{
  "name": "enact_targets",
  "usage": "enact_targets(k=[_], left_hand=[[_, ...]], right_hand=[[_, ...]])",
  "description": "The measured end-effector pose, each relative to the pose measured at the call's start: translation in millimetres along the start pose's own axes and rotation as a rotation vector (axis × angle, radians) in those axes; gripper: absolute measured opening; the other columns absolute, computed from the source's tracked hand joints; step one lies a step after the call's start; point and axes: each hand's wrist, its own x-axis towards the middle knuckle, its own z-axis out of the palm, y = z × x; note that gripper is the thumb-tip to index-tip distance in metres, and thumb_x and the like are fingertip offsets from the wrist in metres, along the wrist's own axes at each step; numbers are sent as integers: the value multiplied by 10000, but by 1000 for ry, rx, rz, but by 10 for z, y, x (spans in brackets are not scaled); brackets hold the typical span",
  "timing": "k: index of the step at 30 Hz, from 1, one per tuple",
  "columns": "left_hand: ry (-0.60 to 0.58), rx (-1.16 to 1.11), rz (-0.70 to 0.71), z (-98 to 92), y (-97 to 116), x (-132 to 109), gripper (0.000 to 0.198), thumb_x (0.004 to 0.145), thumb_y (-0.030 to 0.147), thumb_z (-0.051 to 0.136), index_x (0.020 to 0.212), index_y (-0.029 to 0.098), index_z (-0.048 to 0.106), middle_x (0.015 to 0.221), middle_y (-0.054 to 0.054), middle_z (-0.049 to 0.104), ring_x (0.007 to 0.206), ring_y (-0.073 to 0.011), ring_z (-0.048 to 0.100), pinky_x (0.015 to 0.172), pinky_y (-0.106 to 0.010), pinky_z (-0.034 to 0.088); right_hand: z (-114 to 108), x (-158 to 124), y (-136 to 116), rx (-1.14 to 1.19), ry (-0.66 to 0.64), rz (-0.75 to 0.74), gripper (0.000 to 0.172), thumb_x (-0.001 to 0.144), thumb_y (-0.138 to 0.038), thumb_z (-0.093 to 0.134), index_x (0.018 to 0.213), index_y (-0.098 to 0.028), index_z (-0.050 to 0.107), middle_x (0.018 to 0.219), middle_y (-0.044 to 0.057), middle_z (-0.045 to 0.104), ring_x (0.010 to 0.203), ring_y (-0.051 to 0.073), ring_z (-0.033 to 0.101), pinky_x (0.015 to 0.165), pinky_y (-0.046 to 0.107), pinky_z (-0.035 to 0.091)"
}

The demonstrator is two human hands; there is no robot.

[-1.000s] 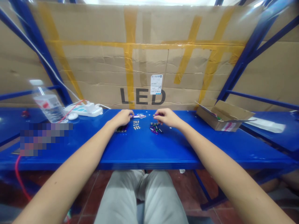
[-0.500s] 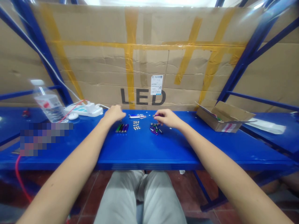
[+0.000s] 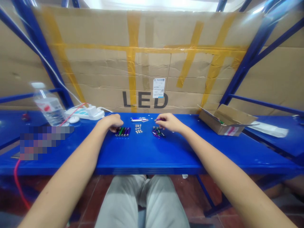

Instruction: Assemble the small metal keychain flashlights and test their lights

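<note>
Water bottle (image 3: 48, 106), clear plastic with a red-and-white label, stands on the left of your blue steel bench (image 3: 152, 161), just beside a white power strip (image 3: 85, 111) and a white computer mouse (image 3: 74, 119). Your left hand (image 3: 110, 123) is curled with its fingers bent down, touching or just behind a tight row of slim coloured metal tubes (image 3: 123, 131), and you can't tell whether it grips one. To the right of that row lies a small heap of silver button cells (image 3: 138, 128), with a purple-and-silver metal piece (image 3: 139, 119) lying farther back. Your right hand (image 3: 169, 123) has its fingertips drawn together in a pinch on a slim dark piece (image 3: 157, 120), too small to identify. Below that hand sits a cluster of mixed green, purple and dark parts (image 3: 158, 132). Farther right, an open cardboard box (image 3: 224, 119) rests on the bench, with a white packet (image 3: 266, 129) beyond it.
</note>
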Motion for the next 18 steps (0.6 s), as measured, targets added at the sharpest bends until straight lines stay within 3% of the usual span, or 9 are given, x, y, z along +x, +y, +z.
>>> enact_targets(k=[2, 4, 6, 7, 10, 13, 15, 18], left_hand=[[92, 46, 2, -24, -14, 13, 136, 684, 203, 641, 792, 121, 656, 632, -143, 677, 552, -279, 662, 556, -346, 511], [302, 75, 82, -28, 8, 2, 112, 714, 238, 634, 769, 145, 662, 679, -154, 690, 659, -288, 673, 623, -355, 508], [522, 4, 287, 24, 96, -44, 112, 766, 249, 600, 803, 170, 671, 809, -147, 718, 781, -273, 672, 705, -355, 505], [563, -74, 434, 77, 165, -81, 123, 794, 241, 577, 841, 181, 674, 876, -127, 727, 820, -252, 667, 738, -346, 504], [468, -285, 835, 322, 423, -224, 174, 840, 277, 589, 976, 195, 662, 940, -63, 720, 837, -195, 645, 784, -315, 504], [323, -371, 1060, 569, 639, -349, 253, 858, 283, 609, 1093, 192, 635, 907, -38, 701, 826, -176, 638, 773, -299, 502], [276, -397, 1116, 663, 709, -388, 264, 868, 255, 600, 1123, 193, 633, 916, -35, 700, 818, -166, 636, 760, -290, 498], [259, -466, 1086, 688, 722, -387, 161, 865, 254, 609, 1002, 182, 653, 871, -29, 701, 777, -160, 634, 720, -282, 494]], right_hand=[[2, -1, -2, 2, -2, 1, 88, 840, -246, 608, 813, -167, 636, 617, -6, 605, 582, 131, 586, 533, 246, 494], [7, -4, -9, 2, -5, -1, 87, 841, -248, 611, 825, -167, 637, 619, -7, 605, 582, 130, 587, 538, 246, 493], [12, -7, -15, 0, -8, -1, 87, 838, -251, 615, 833, -168, 639, 622, -9, 606, 580, 129, 588, 537, 244, 486], [15, -7, -17, -1, -9, -1, 89, 835, -255, 618, 833, -169, 641, 621, -9, 606, 577, 128, 588, 535, 243, 482], [19, -3, -12, 12, -14, -1, 106, 830, -278, 626, 820, -173, 637, 606, -15, 600, 563, 127, 584, 531, 243, 480], [25, 1, -8, 34, -38, -23, 142, 830, -303, 624, 765, -177, 609, 581, -28, 582, 537, 122, 572, 530, 246, 481], [38, 1, -15, 50, -62, -42, 165, 827, -301, 619, 724, -178, 581, 572, -34, 572, 521, 118, 570, 532, 247, 481], [66, -3, -31, 110, -91, -43, 168, 831, -304, 613, 732, -175, 568, 572, -35, 569, 509, 121, 573, 534, 252, 484]])
